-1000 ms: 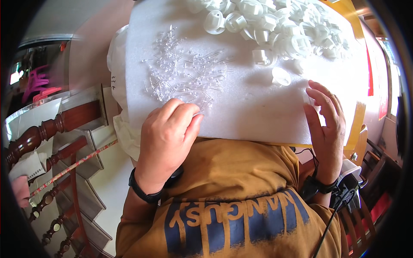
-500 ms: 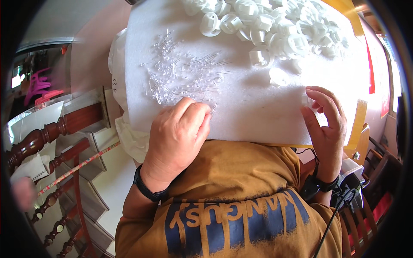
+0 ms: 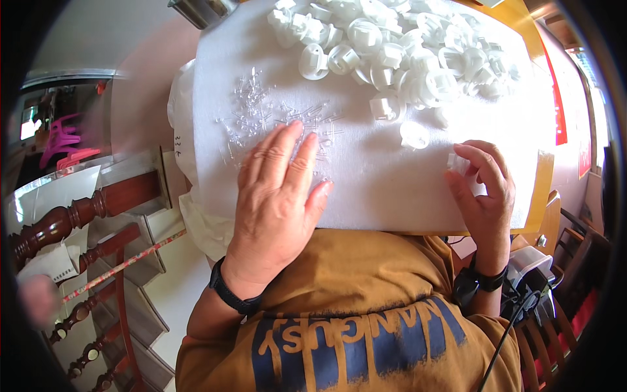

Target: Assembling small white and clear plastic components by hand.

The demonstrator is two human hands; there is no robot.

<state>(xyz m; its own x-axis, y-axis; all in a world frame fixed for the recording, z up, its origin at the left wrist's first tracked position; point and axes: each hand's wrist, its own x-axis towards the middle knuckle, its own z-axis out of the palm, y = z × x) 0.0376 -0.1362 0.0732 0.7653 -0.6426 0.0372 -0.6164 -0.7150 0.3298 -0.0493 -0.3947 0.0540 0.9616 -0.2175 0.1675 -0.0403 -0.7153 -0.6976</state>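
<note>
My left hand (image 3: 274,196) lies with its fingers stretched out over the near side of a scattered heap of thin clear plastic pins (image 3: 251,104). Some of the pins are hidden beneath the fingers. Between the thumb and fingertips of my right hand (image 3: 488,186) is a small translucent white plastic part (image 3: 456,163), partly covered by the fingers and washed out by glare. A loose round white plastic fitting (image 3: 414,135) sits just beyond it, to the left. Farther back rises a large pile of similar white plastic fittings (image 3: 437,85).
White foam sheeting (image 3: 385,196) covers the tabletop, with a yellow-brown table edge (image 3: 539,189) along the right. A metal container (image 3: 204,10) stands at the far left corner. Left of the table are a dark wooden stair railing (image 3: 85,212) and a patterned stick (image 3: 124,264).
My left hand has gone from bunched fingers to spread ones and reached farther over the pins. My right hand keeps its pinch. The whole view has shifted slightly.
</note>
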